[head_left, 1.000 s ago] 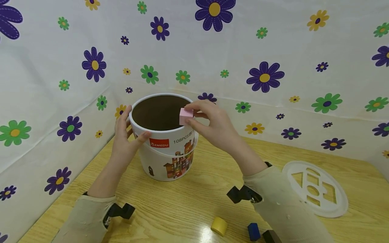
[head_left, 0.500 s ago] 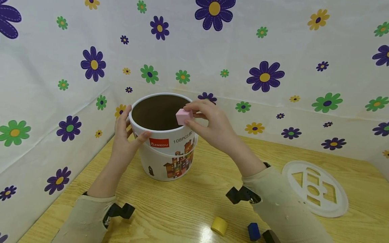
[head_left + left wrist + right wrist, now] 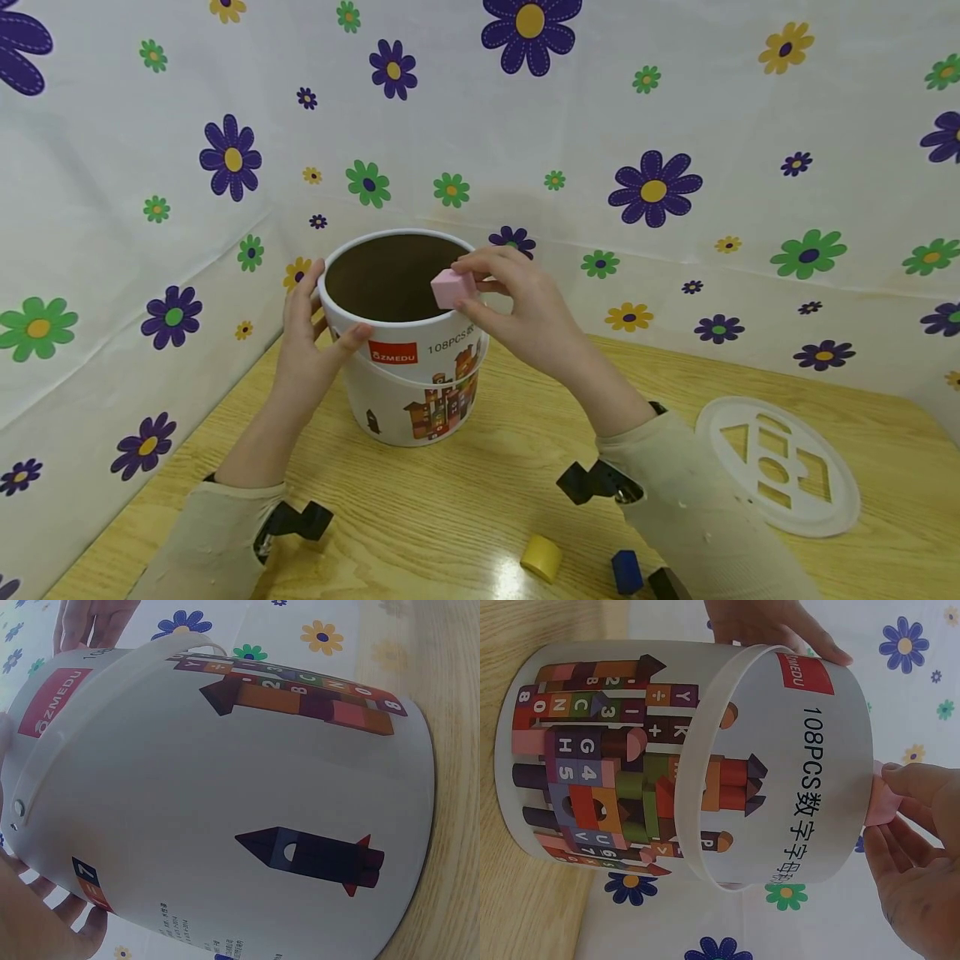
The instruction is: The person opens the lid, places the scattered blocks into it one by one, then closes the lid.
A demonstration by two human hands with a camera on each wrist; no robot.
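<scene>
A white toy-block bucket (image 3: pixel 405 375) with printed block pictures stands upright, its mouth uncovered and its inside dark. My left hand (image 3: pixel 303 342) holds it by the left side, thumb on the front below the rim and fingers round the side. In the left wrist view, fingers (image 3: pixel 71 922) lie along the bucket wall. Between thumb and fingertips my right hand (image 3: pixel 525 312) pinches a pink block (image 3: pixel 453 289) at the right of the rim. The right wrist view shows the pink block (image 3: pixel 883 796) at the bucket's edge, partly hidden by the fingers.
On the wooden table (image 3: pixel 450 508) lie a yellow cylinder (image 3: pixel 541 557), a blue block (image 3: pixel 627 572) and a dark block (image 3: pixel 666 583) partly behind the right sleeve. A white round lid (image 3: pixel 780 467) with shaped cutouts lies at the right. Flowered cloth (image 3: pixel 480 125) hangs behind.
The pink block has shifted slightly left over the bucket's mouth and turned a little in my right hand. My left hand and the bucket have stayed in place.
</scene>
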